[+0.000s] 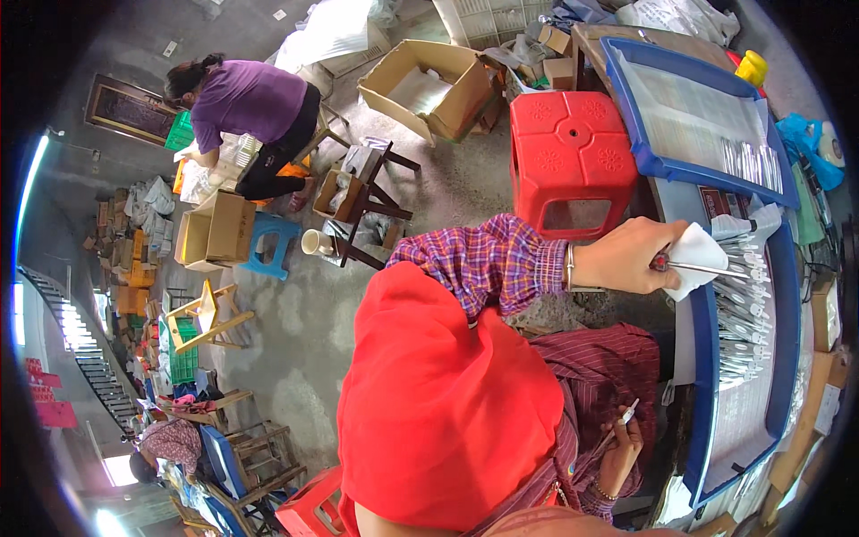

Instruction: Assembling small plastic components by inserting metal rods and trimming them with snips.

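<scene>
My left hand point(626, 257), in a plaid sleeve, reaches over the edge of a long blue tray point(703, 394). Its fingers are closed on a white cloth or paper point(696, 255) and a thin metal rod point(698, 268) with a red and dark end. Just beyond lie many slim silvery pieces with white ends point(744, 309), heaped in the tray. Low beside my lap, my right hand point(619, 452) is closed on a slim piece with a white tip point(630, 412); its exact kind is too small to make out. Red cloth point(447, 403) covers my lap.
A second blue tray point(640, 134) of slim pieces stands beside the first. Red stool point(573, 148), open cardboard box point(420, 85) and dark wooden stool point(380, 188) stand on the floor. A person in purple point(250, 103) bends over work; another person point(170, 447) sits farther off.
</scene>
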Motion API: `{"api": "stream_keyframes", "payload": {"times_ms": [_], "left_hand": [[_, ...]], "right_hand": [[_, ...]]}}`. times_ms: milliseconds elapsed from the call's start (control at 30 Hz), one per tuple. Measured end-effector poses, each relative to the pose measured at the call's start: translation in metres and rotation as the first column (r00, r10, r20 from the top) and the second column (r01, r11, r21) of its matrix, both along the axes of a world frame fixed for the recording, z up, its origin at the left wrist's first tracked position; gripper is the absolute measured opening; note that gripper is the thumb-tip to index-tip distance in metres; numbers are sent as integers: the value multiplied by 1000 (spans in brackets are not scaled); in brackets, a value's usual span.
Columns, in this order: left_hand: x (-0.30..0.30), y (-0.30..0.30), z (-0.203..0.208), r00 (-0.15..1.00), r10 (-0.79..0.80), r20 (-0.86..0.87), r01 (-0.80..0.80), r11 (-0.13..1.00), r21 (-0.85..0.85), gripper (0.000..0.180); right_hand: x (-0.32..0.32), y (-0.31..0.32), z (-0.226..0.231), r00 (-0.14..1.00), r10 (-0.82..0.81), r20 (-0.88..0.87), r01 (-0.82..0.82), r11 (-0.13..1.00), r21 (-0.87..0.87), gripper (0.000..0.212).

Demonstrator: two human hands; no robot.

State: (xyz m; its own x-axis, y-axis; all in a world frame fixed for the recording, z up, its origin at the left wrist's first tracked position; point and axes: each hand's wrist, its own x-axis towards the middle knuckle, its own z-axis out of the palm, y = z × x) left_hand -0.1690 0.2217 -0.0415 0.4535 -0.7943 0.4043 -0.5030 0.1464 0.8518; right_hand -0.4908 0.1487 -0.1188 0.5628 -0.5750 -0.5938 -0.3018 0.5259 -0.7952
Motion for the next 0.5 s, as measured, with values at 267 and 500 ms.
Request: {"api": "stream_keyframes", "payload": {"times_ms": [267,500], "left_hand": [[-4,-2,-11,998,-52,-18,53,996,70,45],[-3,-3,-12,999,-39,25,38,999,27,46]], "right_hand": [[0,1,1,999,32,-4,-32,999,-31,23],[0,1,1,999,20,-26,-21,999,-36,24]]}}
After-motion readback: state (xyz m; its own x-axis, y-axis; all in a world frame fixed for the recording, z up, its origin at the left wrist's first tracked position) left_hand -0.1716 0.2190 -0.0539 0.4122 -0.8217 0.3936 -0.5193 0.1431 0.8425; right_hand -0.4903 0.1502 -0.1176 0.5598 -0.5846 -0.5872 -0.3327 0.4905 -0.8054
